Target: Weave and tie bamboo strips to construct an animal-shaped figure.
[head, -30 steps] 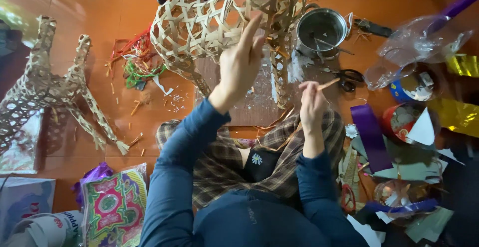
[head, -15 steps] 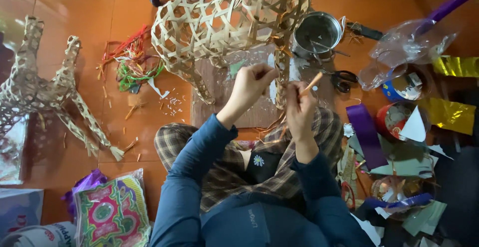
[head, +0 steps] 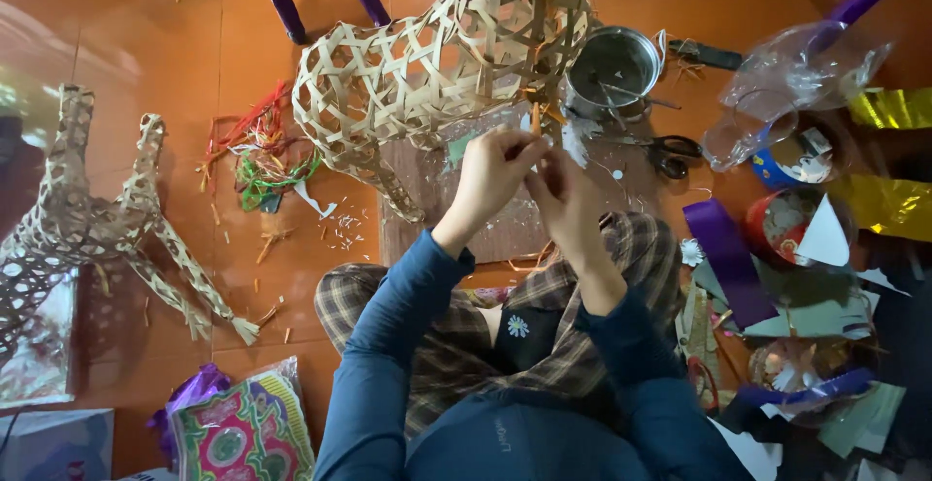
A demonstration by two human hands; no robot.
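Note:
My left hand and my right hand meet in front of me, fingertips pinched together on a thin orange-brown strip that sticks up between them. Just beyond the hands stands a woven bamboo animal frame, open lattice, with its legs toward me. It rests partly over a sheet of brown cardboard on the orange tiled floor. My blue sleeves and checked trousers fill the lower middle.
A metal pot holding sticks and black scissors lie right of the frame. A second woven frame lies at left. Coloured strip scraps, purple ribbon, gold foil, plastic bags and paper cuttings crowd the right side.
My left hand has come down from the woven frame and joined my right hand on the thin strip. The view has shifted slightly.

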